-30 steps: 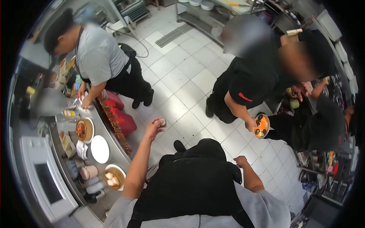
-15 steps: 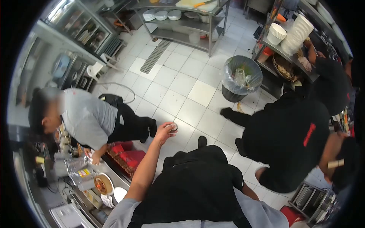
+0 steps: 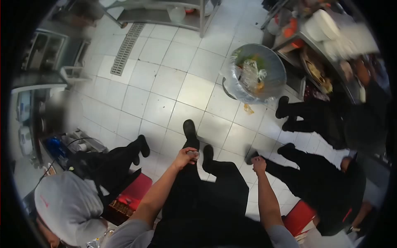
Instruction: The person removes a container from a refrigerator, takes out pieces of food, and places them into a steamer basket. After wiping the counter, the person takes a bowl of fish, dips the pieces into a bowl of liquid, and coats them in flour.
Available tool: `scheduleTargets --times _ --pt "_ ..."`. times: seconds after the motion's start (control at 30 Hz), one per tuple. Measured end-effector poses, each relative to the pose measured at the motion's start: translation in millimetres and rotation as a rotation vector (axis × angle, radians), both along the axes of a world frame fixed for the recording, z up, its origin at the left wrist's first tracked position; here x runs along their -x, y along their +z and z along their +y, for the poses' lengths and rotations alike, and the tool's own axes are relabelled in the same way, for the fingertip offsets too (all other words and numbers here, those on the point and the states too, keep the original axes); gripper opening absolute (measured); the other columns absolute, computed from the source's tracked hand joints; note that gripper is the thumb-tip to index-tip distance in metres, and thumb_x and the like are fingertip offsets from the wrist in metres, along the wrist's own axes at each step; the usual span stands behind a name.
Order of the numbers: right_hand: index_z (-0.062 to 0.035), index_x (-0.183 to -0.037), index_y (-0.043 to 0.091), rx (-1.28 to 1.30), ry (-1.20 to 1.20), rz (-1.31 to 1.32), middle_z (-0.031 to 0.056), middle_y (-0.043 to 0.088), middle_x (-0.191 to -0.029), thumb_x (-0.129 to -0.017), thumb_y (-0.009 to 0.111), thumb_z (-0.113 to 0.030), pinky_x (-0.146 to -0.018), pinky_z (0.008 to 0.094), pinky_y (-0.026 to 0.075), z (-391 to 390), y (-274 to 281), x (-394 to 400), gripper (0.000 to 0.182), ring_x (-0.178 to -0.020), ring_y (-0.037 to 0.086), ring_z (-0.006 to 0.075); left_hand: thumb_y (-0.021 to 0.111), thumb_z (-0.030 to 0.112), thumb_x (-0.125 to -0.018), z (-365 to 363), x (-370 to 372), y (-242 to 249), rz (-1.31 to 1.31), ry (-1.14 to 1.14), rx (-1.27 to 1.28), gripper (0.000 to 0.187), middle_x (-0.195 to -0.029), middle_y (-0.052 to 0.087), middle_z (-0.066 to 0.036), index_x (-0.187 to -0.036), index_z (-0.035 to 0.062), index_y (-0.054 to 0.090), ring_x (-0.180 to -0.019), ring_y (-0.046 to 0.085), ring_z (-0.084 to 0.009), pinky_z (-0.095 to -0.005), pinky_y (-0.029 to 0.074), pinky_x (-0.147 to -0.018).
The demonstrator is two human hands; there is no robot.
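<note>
My left hand [image 3: 186, 158] is held out in front of my body, above my dark trousers and shoes. Its fingers are closed around a small, pale, round object [image 3: 193, 154], too small to name. To the right, my right hand [image 3: 259, 163] is raised over the floor with its fingers curled. Whether anything is inside it cannot be made out. A lined trash bin [image 3: 269, 66] stands ahead and to the right, with clear plastic and food scraps in it.
A person in a grey shirt [image 3: 68, 206] bends at the left beside a red container [image 3: 138, 190]. People in black are at the right, near a shelf with white containers [image 3: 322, 25]. A metal table [image 3: 153, 16] stands ahead; food scraps [image 3: 248, 108] lie beside the bin.
The view has tilted down and shifted, and the bin appears closer. My right hand has come into view. My left hand still holds the small object.
</note>
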State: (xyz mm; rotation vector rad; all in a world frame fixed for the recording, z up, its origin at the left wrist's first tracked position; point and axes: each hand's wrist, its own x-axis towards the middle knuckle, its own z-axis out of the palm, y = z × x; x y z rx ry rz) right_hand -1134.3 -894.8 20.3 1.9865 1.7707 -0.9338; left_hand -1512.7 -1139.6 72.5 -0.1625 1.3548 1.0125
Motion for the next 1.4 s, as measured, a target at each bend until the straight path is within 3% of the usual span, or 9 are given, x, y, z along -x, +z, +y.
scheduleTargets --times 0.47,0.63,0.67,0.9,1.03,1.1,1.13,1.17,1.4 --pt "-0.0054 -0.14 0.047 -0.152 0.006 -0.107 0.0122 0.053 -0.139 -0.082 0.062 -0.061 -0.105 0.0365 0.038 261 -567 24 0.081 -0.126 0.051 0.0298 0.068 0.006 -0.088 92 36 -114 -0.168 0.245 0.022 0.029 -0.1 0.066 -0.009 -0.116 0.0013 0.063 -0.082 0.065 -0.0144 -0.0278 0.056 -0.075" --pt "-0.0055 -0.089 0.069 -0.145 0.369 -0.447 0.0158 0.07 -0.098 -0.091 0.054 -0.039 -0.078 0.0426 0.054 235 -527 63 0.037 -0.092 0.068 0.0314 0.069 0.008 -0.088 104 55 -112 -0.258 0.294 0.082 0.029 -0.1 0.064 -0.009 -0.116 0.0026 0.063 -0.087 0.064 -0.0151 -0.0277 0.056 -0.076" --pt "-0.0066 -0.089 0.07 -0.548 1.232 -0.41 0.0167 0.07 -0.096 -0.093 0.052 -0.031 -0.073 0.0412 0.055 210 -502 32 0.031 -0.089 0.069 0.0298 0.068 0.005 -0.088 109 60 -111 -0.243 0.253 0.046 0.028 -0.102 0.064 -0.009 -0.115 0.0022 0.063 -0.091 0.064 -0.0151 -0.0281 0.055 -0.079" --pt "-0.0155 -0.08 0.073 -0.039 1.081 -0.728 0.0043 0.07 -0.082 -0.086 0.06 -0.025 -0.069 0.0376 0.055 146 -167 -51 0.017 -0.078 0.069 0.0218 0.069 0.01 -0.087 97 59 -111 -0.151 0.337 -0.095 0.031 -0.102 0.067 -0.008 -0.115 0.0017 0.062 -0.092 0.065 -0.0155 -0.0307 0.055 -0.074" --pt "-0.0041 -0.067 0.065 -0.5 0.141 -0.031 0.0106 0.059 -0.055 -0.08 0.06 -0.021 -0.047 0.0398 0.046 166 2 -78 0.023 -0.052 0.06 0.0209 0.072 0.022 -0.084 82 76 -69 0.126 0.259 -0.031 0.035 -0.095 0.068 -0.008 -0.112 0.0018 0.064 -0.085 0.067 -0.0155 -0.0295 0.056 -0.065" --pt "-0.0339 -0.084 0.072 -0.578 0.559 -0.091 -0.0066 0.054 -0.058 -0.071 0.061 -0.015 -0.046 0.0293 0.04 192 71 -51 0.025 -0.053 0.053 0.0122 0.072 0.024 -0.084 81 95 -36 0.073 0.226 -0.051 0.034 -0.093 0.069 -0.008 -0.11 0.0027 0.065 -0.082 0.067 -0.0149 -0.0283 0.056 -0.062" --pt "-0.0032 -0.069 0.064 -0.424 -0.235 0.177 0.0076 0.052 -0.049 -0.079 0.06 -0.021 -0.038 0.0369 0.04 208 115 10 0.02 -0.042 0.052 0.0176 0.072 0.023 -0.084 85 111 -14 0.083 0.179 -0.07 0.033 -0.092 0.069 -0.008 -0.11 0.0031 0.065 -0.081 0.067 -0.0141 -0.0277 0.056 -0.061" --pt "-0.0023 -0.073 0.064 -0.506 -0.213 0.182 0.0065 0.051 -0.049 -0.078 0.058 -0.019 -0.035 0.0329 0.037 208 162 79 0.018 -0.039 0.049 0.0153 0.072 0.021 -0.084 86 127 -3 0.178 0.095 -0.11 0.032 -0.093 0.069 -0.008 -0.11 0.0035 0.065 -0.078 0.066 -0.0135 -0.0277 0.056 -0.06" --pt "0.0062 -0.083 0.067 -0.614 -0.257 0.23 0.0185 0.066 -0.074 -0.075 0.061 -0.018 -0.064 0.0453 0.048 300 102 169 0.026 -0.067 0.063 0.0344 0.07 0.013 -0.083 123 305 62 0.332 0.066 -0.31 0.028 -0.09 0.069 -0.005 -0.111 0.0076 0.064 -0.077 0.066 -0.0123 -0.0287 0.055 -0.058"
